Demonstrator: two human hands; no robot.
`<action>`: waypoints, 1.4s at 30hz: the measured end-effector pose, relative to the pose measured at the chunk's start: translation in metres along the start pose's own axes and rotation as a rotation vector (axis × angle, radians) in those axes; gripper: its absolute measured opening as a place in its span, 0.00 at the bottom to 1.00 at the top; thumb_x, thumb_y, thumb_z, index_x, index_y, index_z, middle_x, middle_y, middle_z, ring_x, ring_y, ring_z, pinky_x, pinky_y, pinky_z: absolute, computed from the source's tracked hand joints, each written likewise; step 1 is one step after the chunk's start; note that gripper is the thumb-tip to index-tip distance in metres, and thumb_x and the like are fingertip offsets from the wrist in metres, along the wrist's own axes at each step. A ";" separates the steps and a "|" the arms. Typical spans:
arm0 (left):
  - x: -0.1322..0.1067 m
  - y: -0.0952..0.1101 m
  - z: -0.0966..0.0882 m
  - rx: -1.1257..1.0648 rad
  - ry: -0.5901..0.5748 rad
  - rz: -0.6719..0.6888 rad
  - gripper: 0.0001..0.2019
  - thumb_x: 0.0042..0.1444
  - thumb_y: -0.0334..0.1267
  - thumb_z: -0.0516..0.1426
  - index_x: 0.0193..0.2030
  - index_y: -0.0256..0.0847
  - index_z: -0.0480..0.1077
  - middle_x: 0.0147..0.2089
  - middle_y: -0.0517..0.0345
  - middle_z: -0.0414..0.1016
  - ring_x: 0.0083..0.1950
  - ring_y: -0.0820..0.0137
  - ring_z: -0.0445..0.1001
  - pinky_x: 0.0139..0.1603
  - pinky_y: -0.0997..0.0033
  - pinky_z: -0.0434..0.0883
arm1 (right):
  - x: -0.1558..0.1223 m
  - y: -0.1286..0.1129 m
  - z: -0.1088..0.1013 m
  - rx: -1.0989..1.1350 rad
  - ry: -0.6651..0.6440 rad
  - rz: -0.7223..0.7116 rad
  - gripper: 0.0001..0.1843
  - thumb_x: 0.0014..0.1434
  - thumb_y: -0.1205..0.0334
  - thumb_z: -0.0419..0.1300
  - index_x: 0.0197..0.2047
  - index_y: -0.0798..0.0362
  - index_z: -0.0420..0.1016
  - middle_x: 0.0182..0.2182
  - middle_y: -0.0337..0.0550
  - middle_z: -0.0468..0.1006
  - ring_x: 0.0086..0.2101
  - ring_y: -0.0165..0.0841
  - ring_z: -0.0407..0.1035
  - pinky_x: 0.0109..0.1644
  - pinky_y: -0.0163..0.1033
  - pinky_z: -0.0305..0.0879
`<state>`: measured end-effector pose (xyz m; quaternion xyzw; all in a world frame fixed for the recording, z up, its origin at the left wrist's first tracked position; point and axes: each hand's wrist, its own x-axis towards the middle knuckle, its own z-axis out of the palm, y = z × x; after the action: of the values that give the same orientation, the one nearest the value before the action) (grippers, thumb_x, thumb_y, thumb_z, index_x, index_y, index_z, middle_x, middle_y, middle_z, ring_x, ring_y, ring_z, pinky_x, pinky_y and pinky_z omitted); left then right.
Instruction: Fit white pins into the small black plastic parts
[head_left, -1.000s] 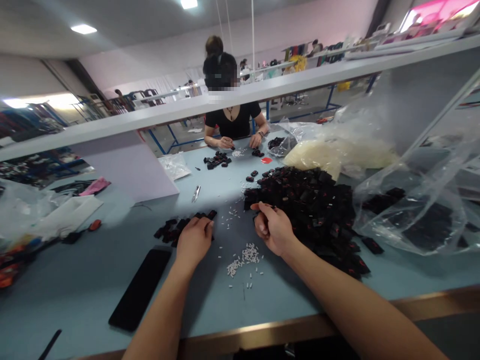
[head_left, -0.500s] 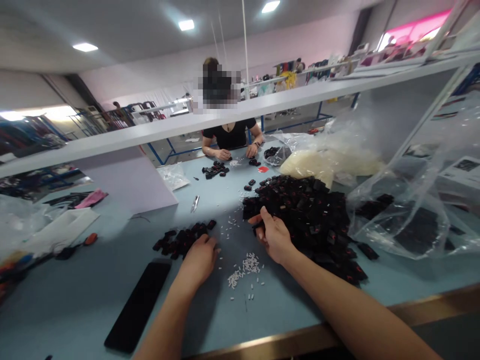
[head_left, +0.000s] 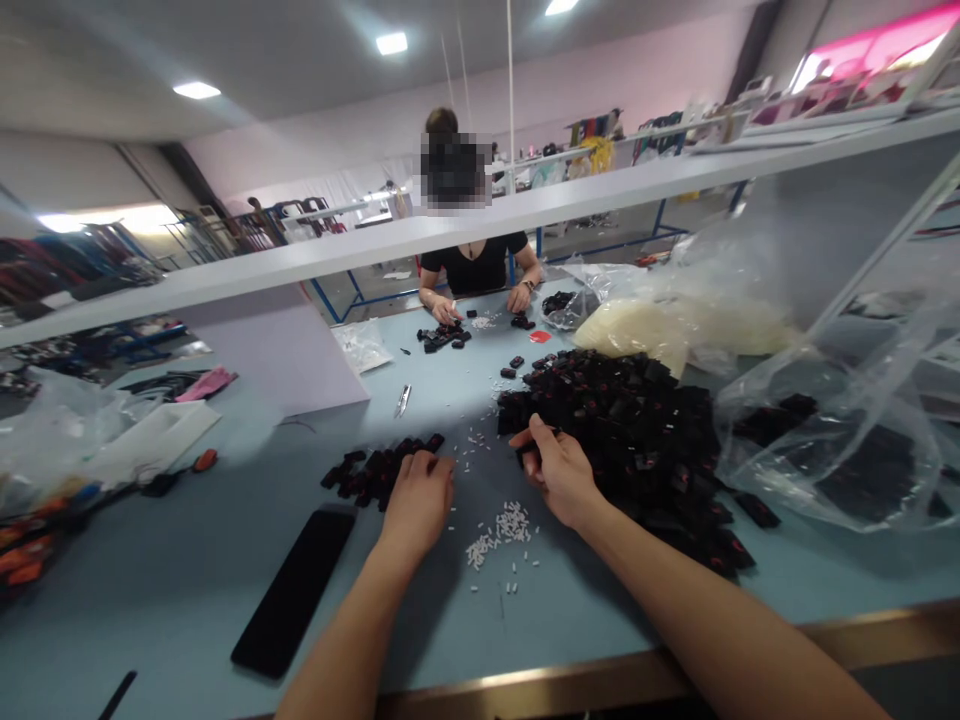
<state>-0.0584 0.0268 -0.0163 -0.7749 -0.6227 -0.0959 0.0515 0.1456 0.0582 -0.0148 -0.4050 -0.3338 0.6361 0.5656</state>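
Hands (head_left: pixel 564 477) flank white pieces (head_left: pixel 514 522), well clear of table edge (head_left: pixel 570 684).

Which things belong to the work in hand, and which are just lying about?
Seems in use:
black piece in the right hand
large black pile beside it
small black pile by the left hand
white bits between the arms

Probably just lying about:
phone-like slab
pink cloth
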 end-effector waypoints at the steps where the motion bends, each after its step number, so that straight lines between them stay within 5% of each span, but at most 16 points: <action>1: 0.000 0.001 0.003 -0.037 0.040 0.008 0.13 0.60 0.31 0.49 0.46 0.38 0.73 0.44 0.46 0.67 0.46 0.60 0.67 0.49 0.61 0.66 | 0.000 0.001 0.000 -0.009 0.000 -0.001 0.29 0.51 0.34 0.60 0.26 0.56 0.74 0.09 0.31 0.59 0.12 0.22 0.48 0.16 0.32 0.39; 7: 0.003 0.003 0.020 -0.129 0.120 0.081 0.18 0.55 0.23 0.47 0.49 0.37 0.72 0.51 0.46 0.67 0.49 0.62 0.66 0.51 0.60 0.67 | -0.004 0.006 0.004 -0.031 -0.027 -0.009 0.30 0.49 0.34 0.61 0.25 0.56 0.73 0.09 0.31 0.59 0.12 0.22 0.48 0.16 0.31 0.39; 10: 0.004 0.001 0.023 -0.095 0.094 0.118 0.20 0.55 0.22 0.49 0.50 0.38 0.73 0.47 0.45 0.70 0.47 0.60 0.66 0.50 0.59 0.67 | -0.005 0.007 0.005 -0.032 -0.049 -0.016 0.29 0.50 0.34 0.61 0.25 0.56 0.73 0.09 0.31 0.58 0.12 0.22 0.48 0.16 0.31 0.40; 17: 0.009 0.002 0.024 0.026 0.050 0.123 0.16 0.62 0.35 0.51 0.54 0.40 0.73 0.42 0.45 0.71 0.43 0.58 0.66 0.45 0.58 0.66 | -0.004 0.008 0.004 -0.037 -0.061 -0.022 0.29 0.52 0.35 0.60 0.26 0.57 0.73 0.10 0.31 0.59 0.12 0.21 0.48 0.16 0.30 0.40; 23: 0.009 0.000 0.023 -0.004 0.026 0.159 0.16 0.59 0.27 0.51 0.50 0.41 0.75 0.42 0.47 0.72 0.43 0.60 0.67 0.47 0.61 0.66 | -0.004 0.008 0.003 -0.012 -0.068 -0.016 0.27 0.53 0.37 0.60 0.26 0.56 0.73 0.10 0.31 0.60 0.12 0.22 0.48 0.16 0.31 0.40; 33: 0.011 0.003 0.023 0.058 0.005 0.220 0.11 0.62 0.33 0.50 0.38 0.38 0.74 0.39 0.48 0.72 0.42 0.60 0.68 0.47 0.62 0.65 | -0.005 0.006 0.004 -0.026 -0.076 -0.013 0.27 0.52 0.36 0.60 0.26 0.56 0.73 0.10 0.31 0.60 0.12 0.22 0.48 0.16 0.32 0.39; 42: 0.005 0.012 0.014 0.078 -0.019 0.209 0.14 0.53 0.20 0.48 0.39 0.35 0.72 0.41 0.43 0.71 0.45 0.56 0.66 0.48 0.58 0.64 | -0.006 0.005 0.004 -0.065 -0.080 -0.031 0.27 0.54 0.37 0.59 0.27 0.56 0.73 0.11 0.32 0.61 0.13 0.23 0.49 0.17 0.32 0.41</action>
<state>-0.0448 0.0317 -0.0286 -0.8338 -0.5423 -0.0584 0.0852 0.1403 0.0516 -0.0167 -0.3921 -0.3827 0.6319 0.5482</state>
